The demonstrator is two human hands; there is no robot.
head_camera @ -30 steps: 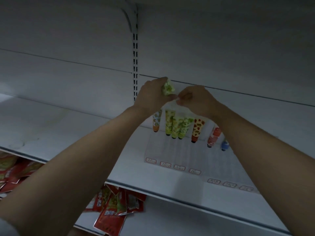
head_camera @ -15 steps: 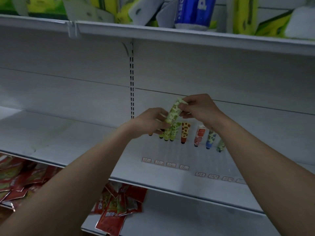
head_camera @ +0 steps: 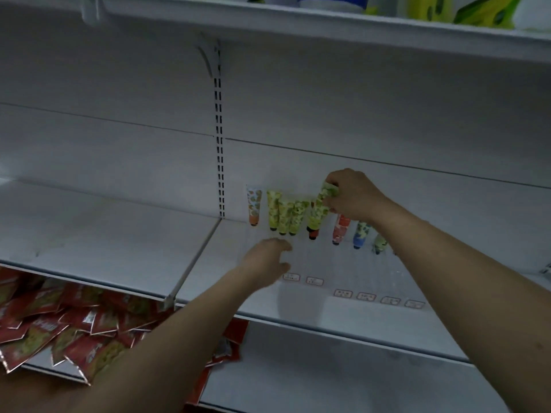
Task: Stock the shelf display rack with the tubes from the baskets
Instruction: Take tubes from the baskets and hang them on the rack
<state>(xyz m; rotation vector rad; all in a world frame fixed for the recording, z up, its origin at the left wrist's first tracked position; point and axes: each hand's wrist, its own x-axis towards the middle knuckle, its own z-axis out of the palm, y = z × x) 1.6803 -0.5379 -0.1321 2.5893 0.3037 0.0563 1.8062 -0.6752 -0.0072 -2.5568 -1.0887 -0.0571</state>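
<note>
Roughly eight tubes (head_camera: 284, 214) racked; right hand (head_camera: 353, 198) pinches a green tube (head_camera: 323, 201) beside them, left hand (head_camera: 268, 257) loose (baskets unseen).

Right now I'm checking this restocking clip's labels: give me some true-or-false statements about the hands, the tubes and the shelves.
1. The right hand pinches a green-patterned tube. True.
2. The left hand also holds a tube. False: it holds nothing, fingers relaxed over the clear plastic display rack.
3. Three green-yellow tubes stand side by side in the rack. True.
4. The red foil packets lie on the rack's shelf. False: they lie on the shelf below.
</note>
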